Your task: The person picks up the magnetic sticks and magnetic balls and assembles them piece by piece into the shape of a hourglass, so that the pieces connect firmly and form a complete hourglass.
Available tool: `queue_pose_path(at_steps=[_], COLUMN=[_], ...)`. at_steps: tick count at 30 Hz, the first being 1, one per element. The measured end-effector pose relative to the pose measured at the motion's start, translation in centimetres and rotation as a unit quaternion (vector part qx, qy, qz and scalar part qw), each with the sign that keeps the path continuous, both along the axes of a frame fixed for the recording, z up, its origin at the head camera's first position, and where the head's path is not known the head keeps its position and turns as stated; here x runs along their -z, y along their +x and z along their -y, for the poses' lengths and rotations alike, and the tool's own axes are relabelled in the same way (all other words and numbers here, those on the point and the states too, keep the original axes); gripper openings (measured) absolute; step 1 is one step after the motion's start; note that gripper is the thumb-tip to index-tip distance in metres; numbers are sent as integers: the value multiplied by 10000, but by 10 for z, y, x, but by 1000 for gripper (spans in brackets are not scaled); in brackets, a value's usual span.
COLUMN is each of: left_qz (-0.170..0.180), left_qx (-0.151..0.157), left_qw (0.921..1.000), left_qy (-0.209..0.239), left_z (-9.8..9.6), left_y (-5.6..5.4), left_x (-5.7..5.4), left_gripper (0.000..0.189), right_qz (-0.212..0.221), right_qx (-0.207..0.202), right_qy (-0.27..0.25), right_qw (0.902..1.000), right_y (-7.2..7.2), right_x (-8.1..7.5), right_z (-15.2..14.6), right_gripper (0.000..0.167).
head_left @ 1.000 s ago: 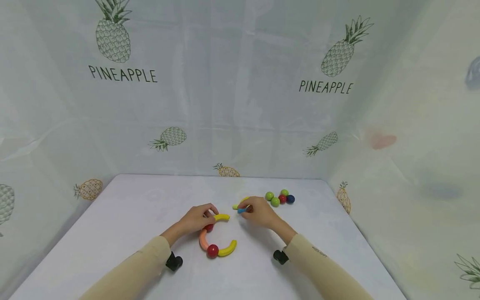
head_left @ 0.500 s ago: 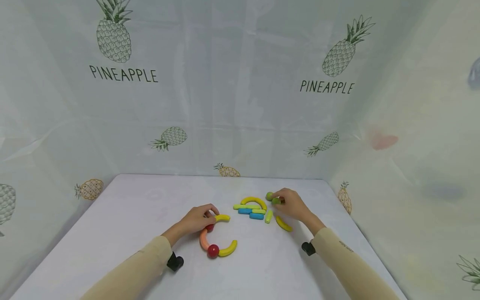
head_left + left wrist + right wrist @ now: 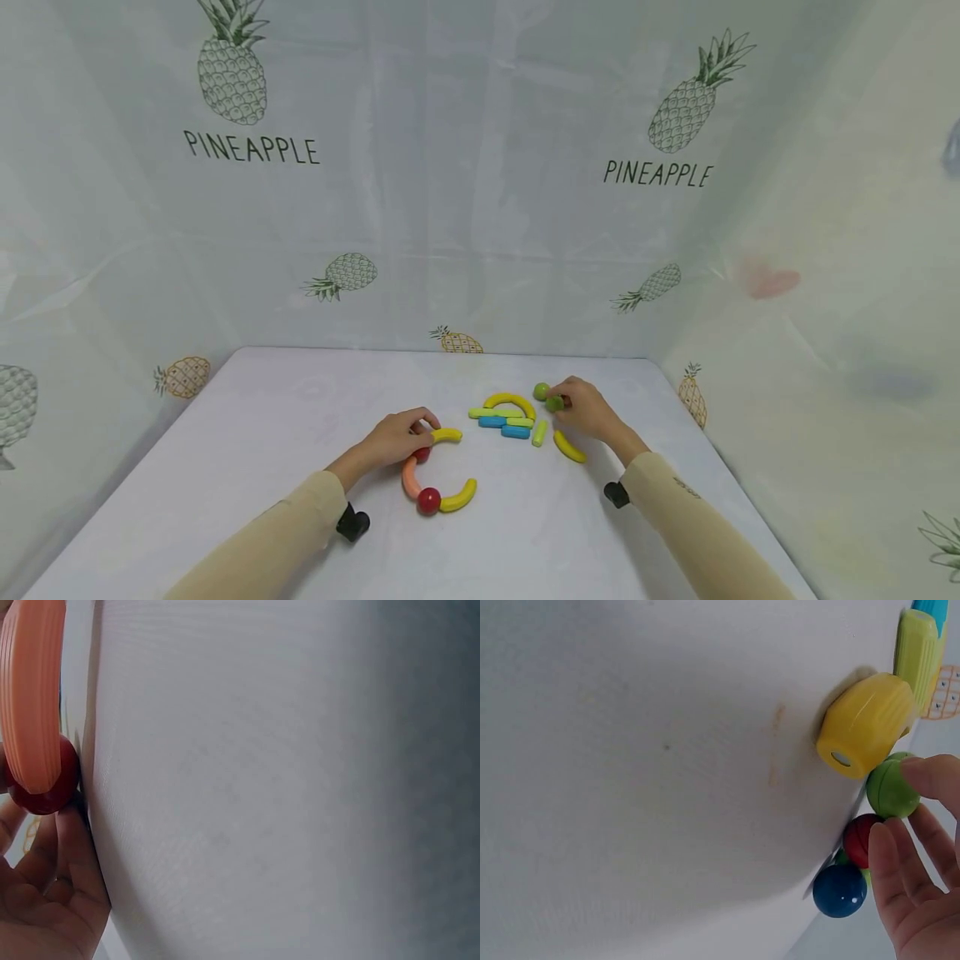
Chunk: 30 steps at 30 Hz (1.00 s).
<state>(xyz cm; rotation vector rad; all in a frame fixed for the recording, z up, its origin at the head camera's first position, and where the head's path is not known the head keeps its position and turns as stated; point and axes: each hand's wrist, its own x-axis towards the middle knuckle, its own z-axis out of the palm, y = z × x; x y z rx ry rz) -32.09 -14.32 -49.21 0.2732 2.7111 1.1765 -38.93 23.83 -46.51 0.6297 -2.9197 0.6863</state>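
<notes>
My left hand grips a red ball where a ridged orange curved rod and a yellow curved rod meet. These belong to an open ring of magnetic-toy pieces, which continues through another red ball to a second yellow curved rod. At the back right, the thumb and fingers of my right hand pinch a green ball. Right by those fingers lie a red ball and a dark blue ball, both hidden behind the hand in the head view.
Between the hands lie a yellow arch, lime straight rods and blue straight rods. A yellow curved rod rests below the right hand. Another green ball sits left of its fingertips. A pineapple-print curtain hangs behind the white table.
My right hand has moved right, from over the rods to the balls, and has left a blue rod behind. It now pinches a green ball. My left hand has stayed put.
</notes>
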Motion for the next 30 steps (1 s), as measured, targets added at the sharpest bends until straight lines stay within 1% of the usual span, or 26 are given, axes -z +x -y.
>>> queue_pose_path(at_steps=[3,7,15,18,22,25,30], left_qz=[-13,-25,31,-3,-18,13,9], left_qx=[14,1,-25,-12,-18,-48,-27], left_qw=[10000,10000,10000,10000,10000,10000,10000], left_qy=[-1,9,3,-11,-18,-12,-41], left_z=[0,1,1,2,2,2,2], left_y=[-1,-2,-1,-1,-1,-1,0], left_x=[2,2,0,1,1,1,-1], left_gripper=[17,17,17,18,17,16,18], right_qz=[45,139,251,212,181,145,72], right_qx=[15,-74,-262,-298,-215,-142,-297], right_qy=[-25,-58,-225,-218,-220,-304,-681], right_qw=[10000,9999,9991,9991,9994,9993,9972], right_y=[0,1,2,4,6,10,22], right_x=[0,0,2,2,1,-2,-8], right_z=[-1,-3,-7,-8,-7,-5,6], right_gripper=[33,29,29,29,30,30,30])
